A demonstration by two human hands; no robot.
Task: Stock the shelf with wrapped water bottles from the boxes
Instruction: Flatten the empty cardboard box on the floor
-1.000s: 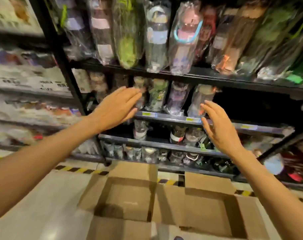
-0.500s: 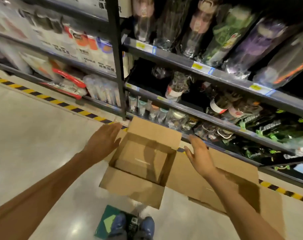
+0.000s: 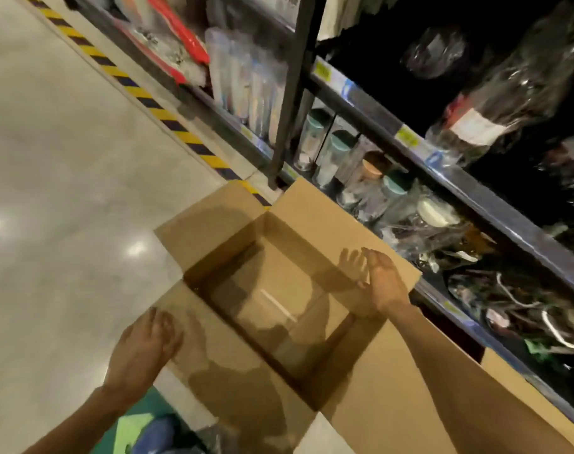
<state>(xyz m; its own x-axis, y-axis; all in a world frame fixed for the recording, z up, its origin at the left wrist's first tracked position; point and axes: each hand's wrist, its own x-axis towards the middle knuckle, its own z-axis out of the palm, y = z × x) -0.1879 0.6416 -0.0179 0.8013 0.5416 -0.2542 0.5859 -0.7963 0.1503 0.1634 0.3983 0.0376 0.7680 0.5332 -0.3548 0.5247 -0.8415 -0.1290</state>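
- Shelf (image 3: 449,178): a dark metal rack runs diagonally across the upper right. Its tiers already carry wrapped water bottles (image 3: 469,126), so the task's goods sit on the rack, with none seen in either hand.
- Floor (image 3: 59,178): pale and glossy, with a yellow-and-black hazard stripe (image 3: 154,106) running along the foot of the rack.
- Open box (image 3: 272,299): a brown carton with its four flaps spread stands on the floor just beside the lowest tier. Its inside shows bare cardboard and a strip of tape, and no bottle can be seen in it.
- Second box (image 3: 459,404): more cardboard lies to the right, beneath the right forearm. Its contents are hidden.
- Left hand (image 3: 141,348): fingers extended and relaxed, resting on or hovering just over the near-left flap. Contact cannot be confirmed; nothing is grasped.
- Right hand (image 3: 384,283): fingers extended and released, at the far-right flap, holding nothing.
- Step in hand, as a judgement: this carton appears spent and both hands bracket it. The next move probably calls for gripping opposite flaps to shift it aside, then reaching into a carton that holds stock.
- Price tags (image 3: 407,137): yellow tags dot the tier edges, and one bottle bears a white label with red edging. All writing is too blurred to read, and no brand is legible.
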